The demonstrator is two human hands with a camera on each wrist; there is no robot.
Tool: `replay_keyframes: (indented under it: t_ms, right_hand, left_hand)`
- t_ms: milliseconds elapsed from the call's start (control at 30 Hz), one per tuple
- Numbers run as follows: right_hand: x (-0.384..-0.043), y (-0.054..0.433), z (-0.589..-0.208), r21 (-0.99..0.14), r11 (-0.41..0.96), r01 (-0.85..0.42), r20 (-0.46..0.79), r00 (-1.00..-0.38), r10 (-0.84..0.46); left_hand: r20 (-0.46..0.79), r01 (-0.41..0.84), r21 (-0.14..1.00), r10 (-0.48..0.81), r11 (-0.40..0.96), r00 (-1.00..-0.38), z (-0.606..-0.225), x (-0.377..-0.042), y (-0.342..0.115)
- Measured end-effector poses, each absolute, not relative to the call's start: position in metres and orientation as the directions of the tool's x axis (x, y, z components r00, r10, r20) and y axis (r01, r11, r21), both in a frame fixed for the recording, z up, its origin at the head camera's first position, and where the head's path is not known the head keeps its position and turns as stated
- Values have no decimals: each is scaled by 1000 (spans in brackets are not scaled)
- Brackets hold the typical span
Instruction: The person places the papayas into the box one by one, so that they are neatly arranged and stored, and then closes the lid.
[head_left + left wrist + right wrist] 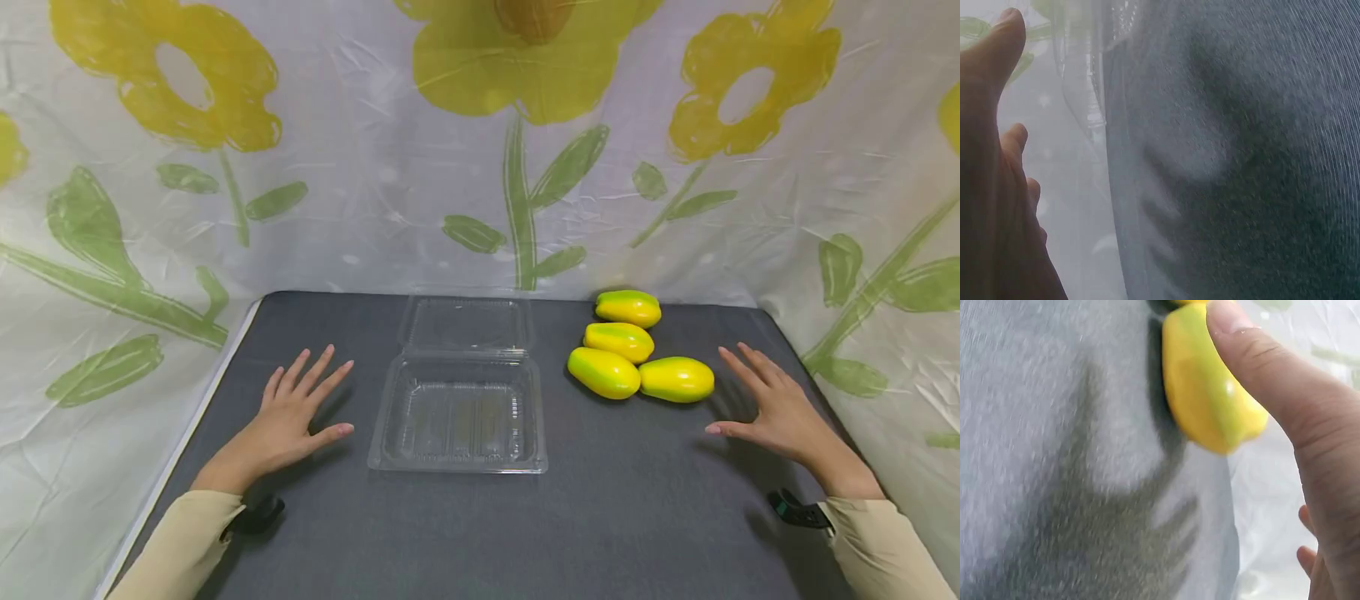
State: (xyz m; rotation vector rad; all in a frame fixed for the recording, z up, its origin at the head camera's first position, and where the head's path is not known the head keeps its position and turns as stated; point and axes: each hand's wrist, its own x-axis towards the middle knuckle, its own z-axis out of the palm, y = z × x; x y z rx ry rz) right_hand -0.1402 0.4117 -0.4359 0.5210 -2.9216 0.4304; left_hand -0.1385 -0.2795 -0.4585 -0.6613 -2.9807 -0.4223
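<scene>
My left hand (288, 417), fingers spread, is held over the table to the left of a clear plastic clamshell box (382, 433). The box lies with its lid (465, 323) folded back toward the wall, and nothing shows inside. Several yellow-green papayas (603, 373) sit in a cluster right of the box. My right hand (780, 412) is also spread, just right of the nearest papaya (677, 380), and holds nothing. In the right wrist view, the thumb overlaps a papaya (1204, 381); whether they touch is not clear there, but the head view shows a gap.
A dark grey cloth covers the table (480, 533). Behind and at both sides hangs a white curtain (360, 167) printed with yellow flowers and green leaves. Each wrist wears a dark band, such as the right band (798, 510).
</scene>
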Motion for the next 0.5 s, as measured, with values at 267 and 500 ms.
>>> replay_keyframes:
  t_ms: [267, 500]
  right_hand:
    - [-147, 388, -421, -334, 864, -376, 160, -926, -341]
    - [-152, 365, -411, -372, 866, -333, 100, -942, -320]
  left_hand:
    - [151, 462, 255, 437, 850, -887, -454, -137, -272]
    - [151, 499, 241, 476, 832, -867, -453, -138, -262]
